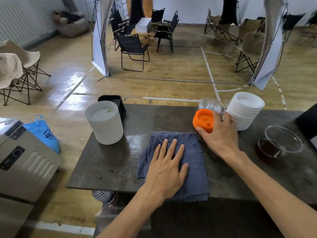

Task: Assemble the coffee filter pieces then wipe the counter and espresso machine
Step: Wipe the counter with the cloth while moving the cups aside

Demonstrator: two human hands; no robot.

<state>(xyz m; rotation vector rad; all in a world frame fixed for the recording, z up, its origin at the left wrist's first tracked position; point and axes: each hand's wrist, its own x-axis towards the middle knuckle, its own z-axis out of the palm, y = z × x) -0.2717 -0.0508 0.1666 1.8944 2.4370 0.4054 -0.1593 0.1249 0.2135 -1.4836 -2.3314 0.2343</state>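
Cloth [192, 162] flat, long axis front-back | left hand [167, 166] fingers spread | right hand [220, 134] grips orange filter piece [203, 120] — opening up

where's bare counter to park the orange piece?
Free: the dark counter between the white ribbed canister and grey cloth, and the strip behind the cloth. Crowded: right side, where the right hand grips the orange piece beside the white stack and glass server. Left hand presses the cloth.
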